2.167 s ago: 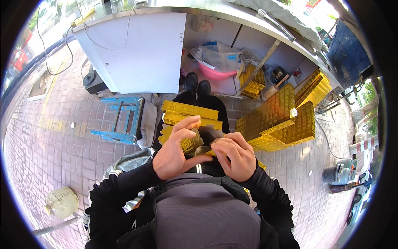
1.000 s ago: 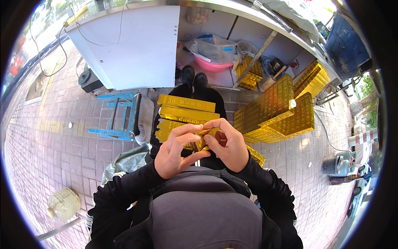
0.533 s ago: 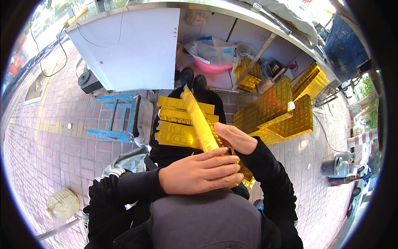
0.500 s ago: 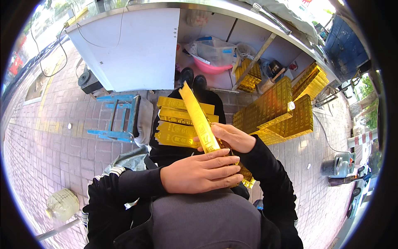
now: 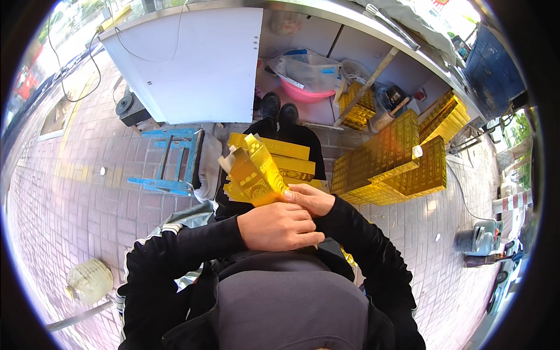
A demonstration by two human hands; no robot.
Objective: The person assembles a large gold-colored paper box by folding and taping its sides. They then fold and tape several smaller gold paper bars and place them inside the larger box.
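Observation:
A folded gold foil card piece (image 5: pixel 265 169) with embossed patterns rises from my two hands, its far end tilted up and its panels spread apart. My right hand (image 5: pixel 313 199) pinches its near end, thumb on top. Over that same end lies my left hand (image 5: pixel 274 227), its fingers curled and overlapping the right; the part under both palms is hidden. On my lap beyond the hands rest several flat gold card strips (image 5: pixel 268 146), partly covered by the held piece.
To the right stand tall stacks of gold boxes (image 5: pixel 379 154). A blue stool frame (image 5: pixel 166 160) is at left on the paving. Ahead are a white counter panel (image 5: pixel 186 70) and a shelf with a pink basin (image 5: pixel 303 92). A cloudy plastic jug (image 5: pixel 89 281) sits lower left.
The gold card piece has gone from a long narrow strip to spread panels, now tilted farther left. Both hands have moved slightly away from my body, and the left hand has curled more.

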